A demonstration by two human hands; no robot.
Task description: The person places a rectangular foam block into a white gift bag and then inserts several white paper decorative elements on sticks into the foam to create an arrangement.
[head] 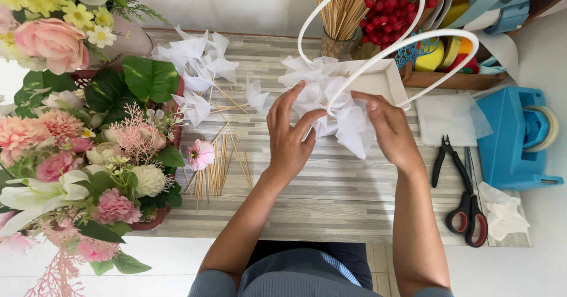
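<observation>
My left hand [289, 133] and my right hand [390, 130] both press on folded white paper pieces [331, 99] that stick out of a white basket [387, 78] with two looped white handles [360, 13]. The left fingers pinch a paper fold at the basket's front. The right hand holds the paper on the other side, thumb on top. The basket lies near the middle of the striped wooden table [331, 196].
More white paper folds on sticks [198, 67] and loose wooden skewers [218, 161] lie to the left, beside a big pink and white flower arrangement [88, 155]. Black pliers [447, 158], red-handled scissors [469, 214] and a blue tape dispenser [514, 137] sit at right. Red berries [396, 7] stand behind.
</observation>
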